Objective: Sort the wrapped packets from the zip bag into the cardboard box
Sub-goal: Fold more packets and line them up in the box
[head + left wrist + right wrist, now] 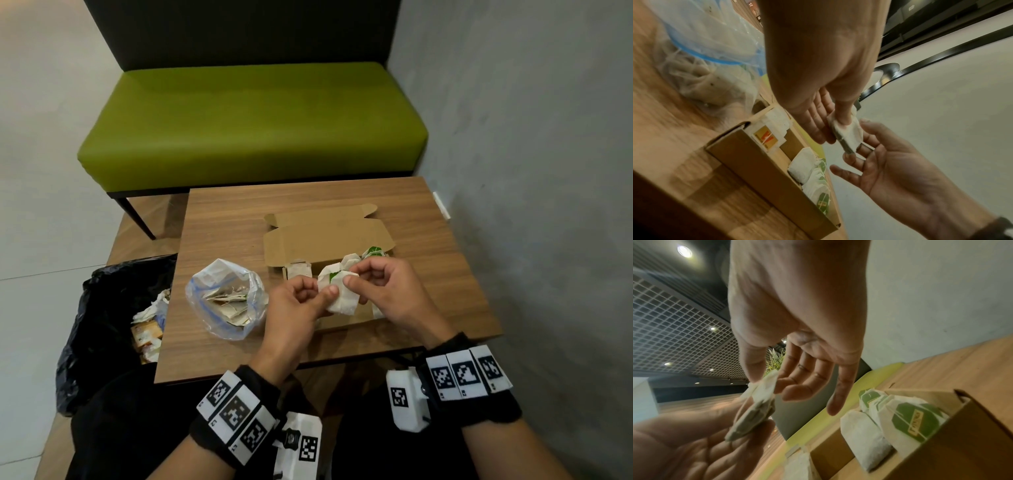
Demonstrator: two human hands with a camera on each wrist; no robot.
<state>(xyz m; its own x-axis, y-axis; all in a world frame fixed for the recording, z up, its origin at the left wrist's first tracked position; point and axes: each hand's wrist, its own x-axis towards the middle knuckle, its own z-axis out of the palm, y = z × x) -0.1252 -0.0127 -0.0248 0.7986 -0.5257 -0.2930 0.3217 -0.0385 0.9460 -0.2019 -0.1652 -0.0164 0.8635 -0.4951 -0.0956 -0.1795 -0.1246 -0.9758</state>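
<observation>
Nearest are the two forearms, each with a black wrist strap carrying black-and-white square markers. Above the front part of the wooden counter [219, 356] the left hand [294, 308] and the right hand [390, 291] meet over a white paper-wrapped packet [340, 296] with a green patch showing. The left thumb presses it against the curled left fingers [818, 129]; the right thumb and forefinger pinch its upper edge, while the other right fingers [809, 382] hang loosely spread. The packet is held in the air, just over the near edge of the open brown cardboard box [325, 236].

Inside the box, white packets with green labels [914, 420] stand on edge at its right end, and another packet with an orange-and-yellow label [766, 138] leans at its left end. Just left of the box sits the clear zip bag with a blue seal [226, 298], mouth open, more packets heaped inside. Off the counter's left edge is a black bin bag [113, 325] with crumpled paper in it. Beyond the counter stands a green upholstered bench [253, 123] with a dark back.
</observation>
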